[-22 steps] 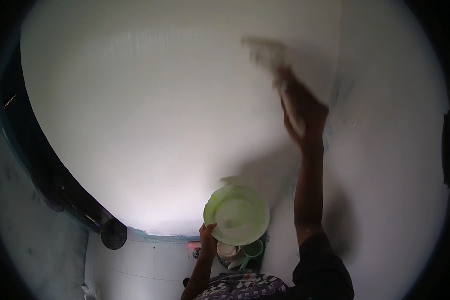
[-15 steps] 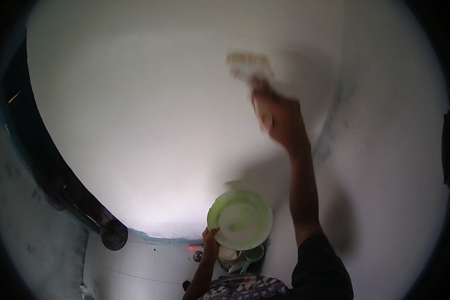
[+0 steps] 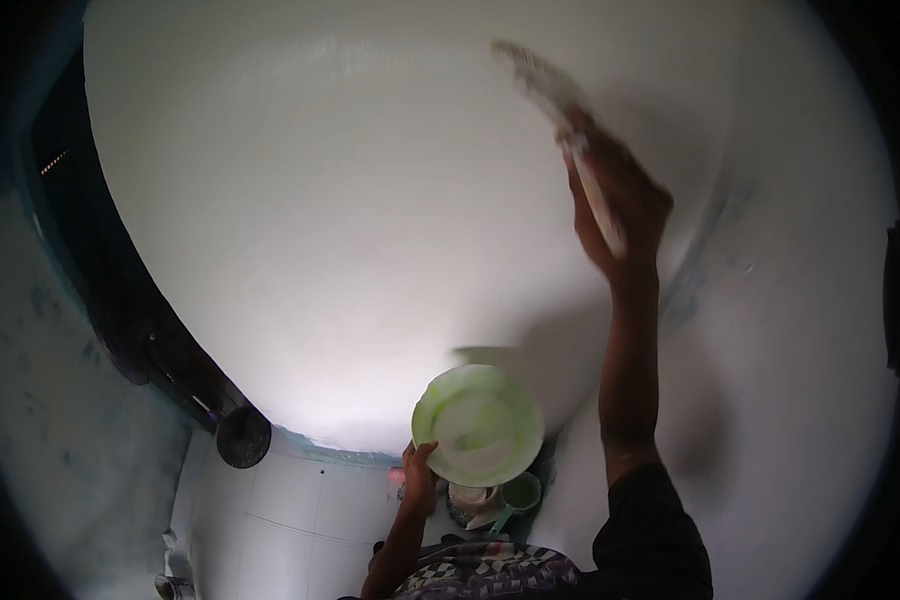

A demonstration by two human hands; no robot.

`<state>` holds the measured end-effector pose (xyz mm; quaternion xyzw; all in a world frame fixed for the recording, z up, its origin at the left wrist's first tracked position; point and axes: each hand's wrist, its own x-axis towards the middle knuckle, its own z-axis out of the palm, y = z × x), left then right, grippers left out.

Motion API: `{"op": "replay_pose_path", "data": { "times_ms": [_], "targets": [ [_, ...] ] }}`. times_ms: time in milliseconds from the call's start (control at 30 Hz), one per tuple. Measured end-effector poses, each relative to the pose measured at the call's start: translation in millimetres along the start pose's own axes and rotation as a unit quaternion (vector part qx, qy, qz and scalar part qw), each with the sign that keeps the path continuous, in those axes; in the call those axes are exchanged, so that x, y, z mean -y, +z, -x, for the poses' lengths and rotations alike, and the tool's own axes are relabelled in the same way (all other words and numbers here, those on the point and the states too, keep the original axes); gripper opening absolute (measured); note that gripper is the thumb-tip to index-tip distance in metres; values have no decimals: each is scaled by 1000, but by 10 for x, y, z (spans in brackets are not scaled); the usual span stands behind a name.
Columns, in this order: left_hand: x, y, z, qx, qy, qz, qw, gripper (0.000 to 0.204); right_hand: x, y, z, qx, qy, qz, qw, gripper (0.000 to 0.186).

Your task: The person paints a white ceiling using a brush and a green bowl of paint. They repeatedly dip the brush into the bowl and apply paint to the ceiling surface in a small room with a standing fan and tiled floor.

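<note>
My right hand [image 3: 620, 195] is raised in front of the white wall [image 3: 350, 200], its fingers wrapped round the handle of a wide paintbrush [image 3: 545, 78]. The bristles point up and to the left, slightly blurred, close to the wall; whether they touch it I cannot tell. Lower down, my left hand [image 3: 419, 478] grips the rim of a green and white plate [image 3: 478, 425], thumb on top. White paint lies on the plate's middle. The fingers under the plate are hidden.
Below the plate stand a green dipper [image 3: 518, 493] and a whitish container [image 3: 470, 497] on the tiled floor [image 3: 280, 505]. A dark opening [image 3: 100, 240] with a round black object [image 3: 243, 437] lies at the left. A second wall [image 3: 780, 400] rises at the right, with bluish patches near the corner.
My right hand has moved up and to the right with the paintbrush, which now tilts further to the left. The plate stays in my left hand, nearly in place. The view has shifted slightly.
</note>
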<state>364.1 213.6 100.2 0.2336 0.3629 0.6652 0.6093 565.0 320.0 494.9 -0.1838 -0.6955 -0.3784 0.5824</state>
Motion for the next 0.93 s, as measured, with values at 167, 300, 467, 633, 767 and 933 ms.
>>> {"op": "replay_pose_path", "data": {
  "times_ms": [167, 300, 467, 633, 767, 933],
  "targets": [
    [96, -187, -137, 2, -18, -10, 1000, 40, -24, 407, 453, 117, 25, 2, 993, 34],
    [36, -192, -154, 2, -13, -18, 1000, 41, 300, 305, 1534, 173, 130, -132, 967, 25],
    [-47, -104, -120, 6, 3, -29, 1000, 40, 375, 25, 2183, 260, 132, -96, 952, 23],
    [-79, -96, -83, 0, 12, -41, 999, 40, 38, -320, 1189, 90, 58, 13, 994, 28],
    [-123, -45, -55, 10, 17, -41, 999, 40, -291, -203, 537, -14, 2, 32, 999, 21],
    [-155, -80, -71, 4, 6, -81, 997, 48, -226, 215, 856, -12, 167, -98, 981, 23]
  ]
}}
